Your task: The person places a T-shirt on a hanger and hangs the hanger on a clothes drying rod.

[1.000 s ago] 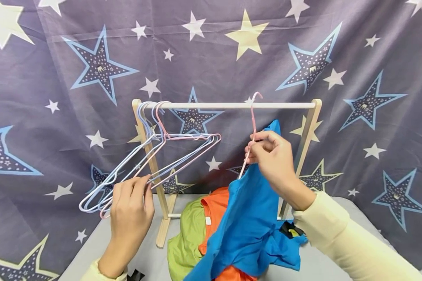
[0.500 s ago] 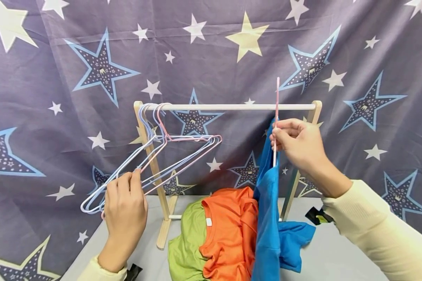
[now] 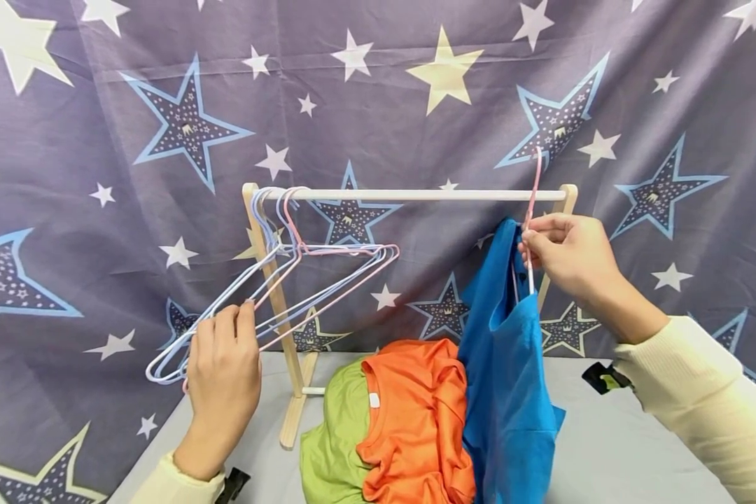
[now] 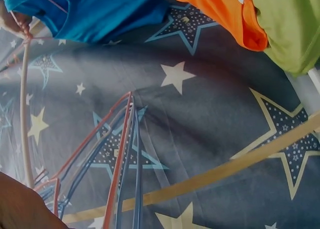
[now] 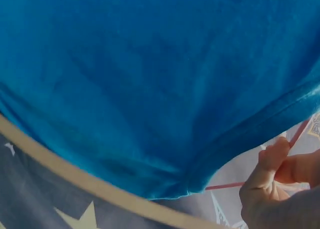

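Observation:
My right hand [image 3: 573,255] pinches a pink clothes hanger [image 3: 535,183] just below its hook. A blue T-shirt [image 3: 516,406] hangs on that hanger, its neckline around the hanger's arms. The hook rises above the rack's rail [image 3: 428,194] near the right post. In the right wrist view, the blue shirt fills most of the picture, with my thumb and fingers beside its collar. On the left, my left hand [image 3: 225,371] holds the lower part of several blue, white and pink hangers [image 3: 293,227], which hang bare from the rail; its fingertips are partly hidden.
An orange T-shirt [image 3: 416,420] and a green T-shirt [image 3: 334,434] lie on the grey tabletop [image 3: 605,448] below the rail. The rack's wooden left post [image 3: 280,301] stands behind the bare hangers. A star-patterned cloth [image 3: 378,126] hangs behind everything.
My right hand has carried the pink hanger and blue T-shirt rightward along the rail, uncovering the orange T-shirt. The hanger has turned. My left hand has shifted slightly left on the hangers.

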Demonstrator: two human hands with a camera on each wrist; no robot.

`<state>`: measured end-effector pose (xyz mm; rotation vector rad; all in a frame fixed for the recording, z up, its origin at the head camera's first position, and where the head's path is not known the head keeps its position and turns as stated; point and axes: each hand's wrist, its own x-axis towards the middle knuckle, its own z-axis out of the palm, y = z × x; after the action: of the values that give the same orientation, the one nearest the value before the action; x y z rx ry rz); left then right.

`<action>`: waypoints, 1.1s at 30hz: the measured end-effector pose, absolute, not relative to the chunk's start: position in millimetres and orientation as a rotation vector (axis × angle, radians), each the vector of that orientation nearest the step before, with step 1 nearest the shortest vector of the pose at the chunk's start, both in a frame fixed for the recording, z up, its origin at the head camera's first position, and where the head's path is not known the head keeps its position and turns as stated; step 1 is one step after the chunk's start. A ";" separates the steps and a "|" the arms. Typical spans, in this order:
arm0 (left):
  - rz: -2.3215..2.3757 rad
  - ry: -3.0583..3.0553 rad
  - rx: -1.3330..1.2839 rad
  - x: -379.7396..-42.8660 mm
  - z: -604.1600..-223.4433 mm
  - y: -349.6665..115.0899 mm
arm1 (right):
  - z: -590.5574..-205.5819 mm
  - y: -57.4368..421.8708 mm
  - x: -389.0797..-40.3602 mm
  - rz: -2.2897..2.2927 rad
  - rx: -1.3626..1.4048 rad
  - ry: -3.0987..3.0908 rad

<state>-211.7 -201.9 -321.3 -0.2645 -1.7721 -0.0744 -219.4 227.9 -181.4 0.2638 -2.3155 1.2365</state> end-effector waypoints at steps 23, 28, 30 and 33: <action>-0.147 -1.768 -0.359 -208.6 -316.1 -210.8 | -186.7 254.8 -215.1 0.960 0.157 -2.497; -0.176 -1.771 -0.375 -207.2 -314.3 -209.8 | -191.1 256.8 -213.7 0.942 0.170 -2.506; -0.188 -1.773 -0.376 -206.7 -314.0 -208.8 | -192.9 257.3 -213.3 0.940 0.177 -2.511; -0.209 -1.791 -0.381 -205.7 -313.8 -207.7 | -195.4 258.7 -212.0 0.935 0.181 -2.517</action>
<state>-205.7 -207.7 -313.8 -0.3810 -1.7913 -0.2092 -212.0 258.7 -195.4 0.1815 -2.5171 0.9349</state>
